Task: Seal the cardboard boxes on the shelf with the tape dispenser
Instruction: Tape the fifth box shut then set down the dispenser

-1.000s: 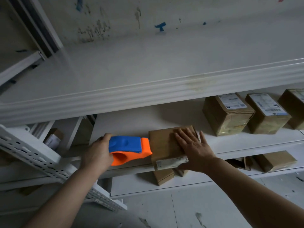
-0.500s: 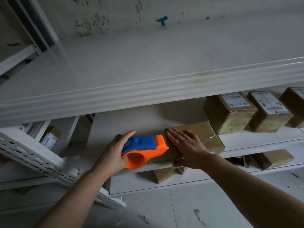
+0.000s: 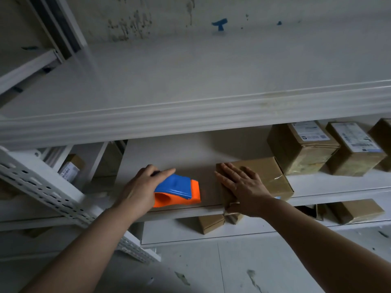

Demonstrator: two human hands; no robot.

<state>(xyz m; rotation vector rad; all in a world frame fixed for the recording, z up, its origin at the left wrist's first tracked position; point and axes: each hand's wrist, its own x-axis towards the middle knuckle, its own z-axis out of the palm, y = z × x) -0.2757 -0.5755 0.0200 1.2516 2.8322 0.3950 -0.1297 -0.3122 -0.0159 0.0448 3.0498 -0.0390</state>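
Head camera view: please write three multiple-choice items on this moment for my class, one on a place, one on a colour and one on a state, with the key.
1. Where is the tape dispenser relative to the box under the right hand?
A on top of it
B to its left, on the shelf
C on the floor

2. What colours is the tape dispenser?
A red and black
B green and white
C blue and orange

3. How does the right hand lie?
A flat on the box, fingers straight
B curled round the dispenser
C hanging clear of the shelf

Key:
1 B: the left hand holds it left of the box.
2 C: it has a blue top over an orange body.
3 A: the palm rests on the box top.
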